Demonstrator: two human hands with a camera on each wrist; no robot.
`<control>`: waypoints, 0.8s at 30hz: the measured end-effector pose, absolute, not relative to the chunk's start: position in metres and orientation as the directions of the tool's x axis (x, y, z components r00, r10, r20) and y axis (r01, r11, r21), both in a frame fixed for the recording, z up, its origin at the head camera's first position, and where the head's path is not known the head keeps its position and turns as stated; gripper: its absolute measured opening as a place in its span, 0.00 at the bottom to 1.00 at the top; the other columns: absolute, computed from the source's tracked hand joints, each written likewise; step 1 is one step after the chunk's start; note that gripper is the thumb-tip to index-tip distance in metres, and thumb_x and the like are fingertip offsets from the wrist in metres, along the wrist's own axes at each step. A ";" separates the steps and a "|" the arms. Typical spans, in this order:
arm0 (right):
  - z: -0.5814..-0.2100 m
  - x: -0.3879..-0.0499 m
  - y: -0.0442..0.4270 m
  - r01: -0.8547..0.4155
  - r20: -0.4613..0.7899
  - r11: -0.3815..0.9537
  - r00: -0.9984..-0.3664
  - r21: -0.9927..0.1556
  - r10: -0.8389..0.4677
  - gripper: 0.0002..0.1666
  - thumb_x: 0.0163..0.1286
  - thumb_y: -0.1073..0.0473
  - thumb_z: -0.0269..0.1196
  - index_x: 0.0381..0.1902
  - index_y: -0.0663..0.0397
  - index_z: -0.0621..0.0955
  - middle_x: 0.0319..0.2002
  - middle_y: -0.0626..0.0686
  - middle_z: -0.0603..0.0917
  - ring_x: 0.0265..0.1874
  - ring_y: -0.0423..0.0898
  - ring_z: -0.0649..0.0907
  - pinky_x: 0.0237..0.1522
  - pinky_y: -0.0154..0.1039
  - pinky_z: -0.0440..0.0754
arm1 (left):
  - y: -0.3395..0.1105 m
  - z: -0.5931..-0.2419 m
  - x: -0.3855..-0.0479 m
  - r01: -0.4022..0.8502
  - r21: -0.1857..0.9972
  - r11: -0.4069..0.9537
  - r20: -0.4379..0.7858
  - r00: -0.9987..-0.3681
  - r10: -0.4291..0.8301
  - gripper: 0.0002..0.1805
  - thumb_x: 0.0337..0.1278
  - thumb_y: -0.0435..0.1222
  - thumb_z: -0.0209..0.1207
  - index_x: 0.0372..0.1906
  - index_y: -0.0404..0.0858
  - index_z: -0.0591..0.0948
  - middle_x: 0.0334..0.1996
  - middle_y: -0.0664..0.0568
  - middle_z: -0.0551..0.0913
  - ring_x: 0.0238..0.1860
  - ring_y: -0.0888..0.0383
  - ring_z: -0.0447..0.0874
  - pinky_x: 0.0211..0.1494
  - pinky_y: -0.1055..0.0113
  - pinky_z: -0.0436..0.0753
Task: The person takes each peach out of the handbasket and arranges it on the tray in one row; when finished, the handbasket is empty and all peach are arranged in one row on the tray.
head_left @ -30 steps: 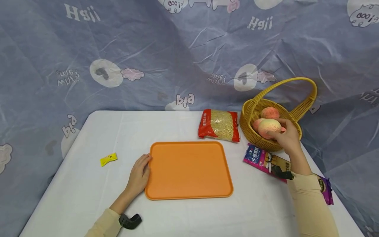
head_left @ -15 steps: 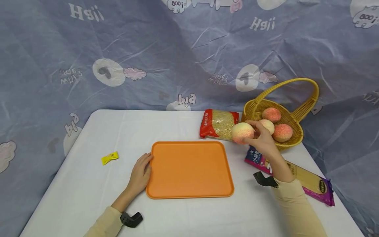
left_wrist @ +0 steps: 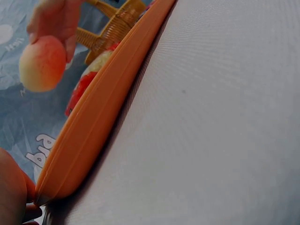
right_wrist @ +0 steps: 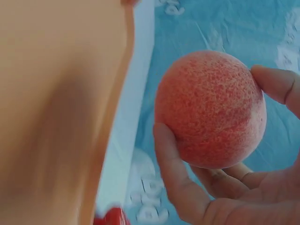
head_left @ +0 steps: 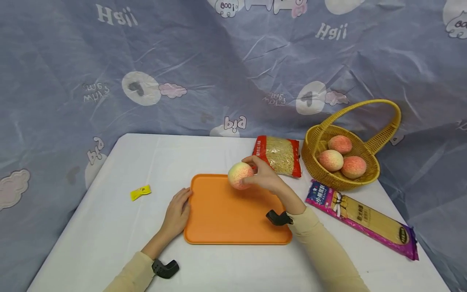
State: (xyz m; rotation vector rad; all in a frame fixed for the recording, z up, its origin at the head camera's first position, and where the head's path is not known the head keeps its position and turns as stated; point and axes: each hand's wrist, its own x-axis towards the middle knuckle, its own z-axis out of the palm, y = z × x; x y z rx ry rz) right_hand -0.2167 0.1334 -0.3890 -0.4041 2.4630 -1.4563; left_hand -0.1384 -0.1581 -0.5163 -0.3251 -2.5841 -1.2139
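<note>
A peach (head_left: 240, 175) with pale yellow and pink skin hangs above the far part of the orange tray (head_left: 233, 219). The person's right hand (head_left: 264, 177) pinches it between thumb and fingers. In the right wrist view the same peach (right_wrist: 211, 110) shows its reddish side, thumb and fingertips around it. The left hand (head_left: 176, 213) rests at the tray's left edge, its fingertips touching the rim. Low in the left wrist view, part of that hand (left_wrist: 13, 187) meets the tray's corner; its other fingers are mostly out of sight.
A yellow wicker basket (head_left: 310, 162) at the back right holds three more peaches. Beside it lies a red-edged bag of pasta (head_left: 281, 156), and in front of it a long purple noodle packet (head_left: 361, 219). A yellow-wrapped candy (head_left: 140, 192) lies left of the tray.
The right hand has lifted the peach out of the basket and carried it left, past the pasta bag, to above the tray. The left hand has stayed at the tray's edge.
</note>
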 end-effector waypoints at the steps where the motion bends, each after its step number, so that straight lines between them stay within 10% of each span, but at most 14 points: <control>1: -0.391 -0.217 0.126 -0.100 -0.094 0.469 -0.923 -0.877 -0.374 0.36 0.53 0.64 0.69 0.61 0.60 0.70 0.59 0.62 0.75 0.53 0.57 0.77 0.51 0.44 0.80 | -0.158 -0.516 -0.138 0.311 0.716 0.625 0.332 -0.939 0.087 0.22 0.60 0.24 0.52 0.61 0.26 0.74 0.65 0.35 0.72 0.70 0.38 0.64 0.72 0.40 0.61; 24: -0.423 -0.207 0.048 -0.172 -0.263 0.577 -0.762 -0.799 -0.591 0.32 0.56 0.58 0.70 0.60 0.55 0.76 0.53 0.53 0.80 0.45 0.47 0.79 0.47 0.36 0.81 | -0.158 -0.516 -0.139 0.312 0.710 0.632 0.341 -0.937 0.080 0.22 0.60 0.25 0.53 0.60 0.26 0.75 0.64 0.36 0.74 0.70 0.38 0.65 0.72 0.40 0.62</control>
